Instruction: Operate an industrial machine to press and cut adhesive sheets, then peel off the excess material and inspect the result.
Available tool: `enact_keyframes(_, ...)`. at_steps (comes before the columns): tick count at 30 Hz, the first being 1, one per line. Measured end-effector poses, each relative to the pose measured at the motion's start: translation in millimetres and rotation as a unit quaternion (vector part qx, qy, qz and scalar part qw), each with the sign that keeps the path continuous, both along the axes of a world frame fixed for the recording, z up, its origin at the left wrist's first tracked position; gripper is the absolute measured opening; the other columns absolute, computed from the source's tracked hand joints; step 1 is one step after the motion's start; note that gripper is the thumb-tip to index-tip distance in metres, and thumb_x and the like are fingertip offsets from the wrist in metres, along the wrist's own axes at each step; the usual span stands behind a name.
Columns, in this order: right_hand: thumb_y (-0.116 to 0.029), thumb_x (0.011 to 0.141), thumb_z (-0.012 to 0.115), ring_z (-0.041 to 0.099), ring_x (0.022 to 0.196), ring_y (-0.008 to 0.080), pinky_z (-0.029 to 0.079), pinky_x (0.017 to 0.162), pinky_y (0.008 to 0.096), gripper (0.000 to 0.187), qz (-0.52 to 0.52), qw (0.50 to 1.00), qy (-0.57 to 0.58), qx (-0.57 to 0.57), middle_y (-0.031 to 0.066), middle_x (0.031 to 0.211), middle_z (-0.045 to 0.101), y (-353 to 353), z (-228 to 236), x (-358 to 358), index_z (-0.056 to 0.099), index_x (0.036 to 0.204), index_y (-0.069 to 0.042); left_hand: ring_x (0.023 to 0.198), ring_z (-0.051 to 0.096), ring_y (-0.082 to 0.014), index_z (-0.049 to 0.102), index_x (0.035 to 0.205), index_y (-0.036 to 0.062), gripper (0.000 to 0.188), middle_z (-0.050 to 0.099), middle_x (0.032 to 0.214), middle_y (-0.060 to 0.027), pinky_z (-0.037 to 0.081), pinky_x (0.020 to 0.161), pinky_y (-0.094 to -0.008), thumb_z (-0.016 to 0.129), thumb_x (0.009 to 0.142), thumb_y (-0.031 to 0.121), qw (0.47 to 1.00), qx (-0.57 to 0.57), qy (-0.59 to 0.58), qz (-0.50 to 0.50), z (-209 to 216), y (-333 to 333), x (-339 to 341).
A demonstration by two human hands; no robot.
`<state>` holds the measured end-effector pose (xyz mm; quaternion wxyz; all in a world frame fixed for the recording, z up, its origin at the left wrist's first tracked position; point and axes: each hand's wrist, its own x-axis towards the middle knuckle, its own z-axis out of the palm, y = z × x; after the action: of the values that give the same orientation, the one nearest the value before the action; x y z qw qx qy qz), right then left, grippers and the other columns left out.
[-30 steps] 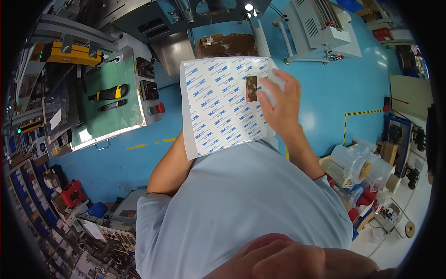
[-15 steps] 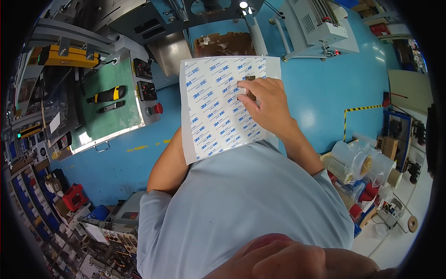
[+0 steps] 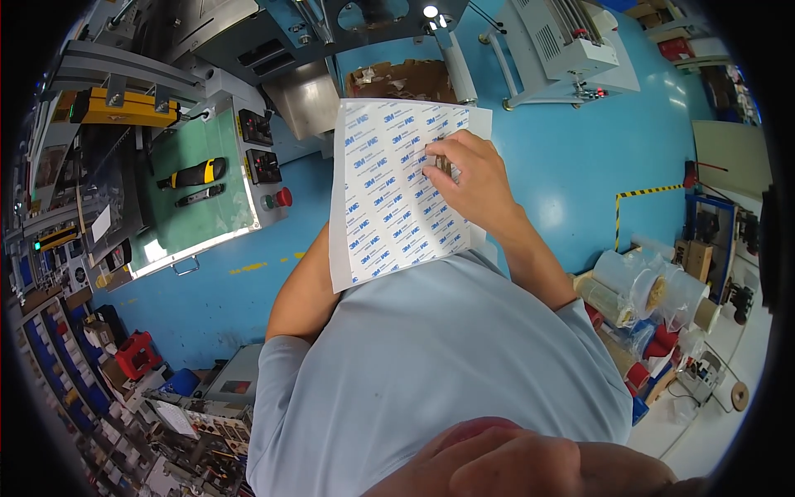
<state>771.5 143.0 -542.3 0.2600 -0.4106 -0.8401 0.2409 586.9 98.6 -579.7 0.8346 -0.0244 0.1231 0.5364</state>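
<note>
A white sheet of adhesive backing paper (image 3: 385,195) with repeated blue print is held up in front of my chest. My right hand (image 3: 480,182) is at its upper right part, fingers bent and thumb toward the forefinger. Between them shows a small brown piece (image 3: 445,166), mostly covered by the fingers, so its kind is unclear. From the lower left my left forearm (image 3: 305,286) runs up behind the sheet. My left hand is hidden there, and its grip does not show.
To the left, a machine's green worktop (image 3: 195,219) carries a yellow-black utility knife (image 3: 195,173) and a red button (image 3: 283,197). Ahead stands an open cardboard box (image 3: 373,89) under a machine. Plastic-wrapped rolls (image 3: 633,282) lie at right. A white machine (image 3: 563,58) stands far right.
The sheet's upper left edge has swung to the right, and its right edge has come slightly inward. My right hand stays at nearly the same spot, now covering more of the brown piece.
</note>
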Motion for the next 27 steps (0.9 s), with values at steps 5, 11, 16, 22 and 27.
enact_keyframes(5, -0.008, 0.077, 0.074, 0.064, 0.074, 0.0192, 0.05, 0.066, 0.0312, 0.024, -0.024, 0.998, 0.009, -0.065, 0.0074, 0.088, 0.066, 2, 4, 0, 0.068, 0.1, -0.006, 0.112, 0.063, -0.0312, 0.037, 0.144, 0.0026, 0.058, 0.051, 0.136, -0.0256, 0.061, 0.078, -0.0399, 0.041, 0.101, 0.041, 1.0, -0.008, 0.005, 0.005, 3, -14, -1)
enact_keyframes(11, -0.006, 0.079, 0.073, 0.067, 0.072, 0.0182, 0.052, 0.064, 0.0288, 0.024, 0.005, 0.991, 0.035, -0.131, 0.0092, 0.09, 0.069, 5, 2, -1, 0.066, 0.102, -0.003, 0.112, 0.064, -0.0306, 0.038, 0.144, 0.0022, 0.057, 0.051, 0.135, -0.0256, 0.061, 0.078, -0.0394, 0.042, 0.101, 0.04, 1.0, -0.015, 0.013, 0.011, 0, -8, -6)
enact_keyframes(16, -0.006, 0.079, 0.073, 0.067, 0.072, 0.0181, 0.053, 0.064, 0.0288, 0.024, 0.02, 0.993, 0.033, -0.112, 0.0094, 0.09, 0.069, 6, 1, 0, 0.066, 0.102, -0.002, 0.111, 0.064, -0.0302, 0.038, 0.143, 0.0018, 0.056, 0.052, 0.135, -0.0256, 0.061, 0.078, -0.0389, 0.042, 0.101, 0.038, 1.0, -0.019, 0.019, 0.016, 1, -10, -14)
enact_keyframes(22, -0.005, 0.079, 0.073, 0.067, 0.072, 0.0181, 0.053, 0.065, 0.0288, 0.022, 0.03, 0.992, 0.036, -0.12, 0.0093, 0.089, 0.068, 9, -2, -1, 0.066, 0.1, -0.002, 0.111, 0.064, -0.0297, 0.038, 0.143, 0.0014, 0.055, 0.052, 0.134, -0.0256, 0.062, 0.077, -0.0383, 0.043, 0.101, 0.037, 0.999, -0.027, 0.026, 0.022, -1, -5, -22)
enact_keyframes(27, -0.005, 0.08, 0.073, 0.066, 0.072, 0.0172, 0.053, 0.065, 0.0281, 0.022, -0.002, 0.986, 0.078, -0.145, 0.0095, 0.089, 0.068, 6, -1, -1, 0.065, 0.1, -0.001, 0.11, 0.065, -0.0292, 0.038, 0.143, 0.001, 0.054, 0.053, 0.133, -0.0256, 0.062, 0.077, -0.0378, 0.043, 0.101, 0.035, 0.999, -0.028, 0.031, 0.023, -3, 3, -14)
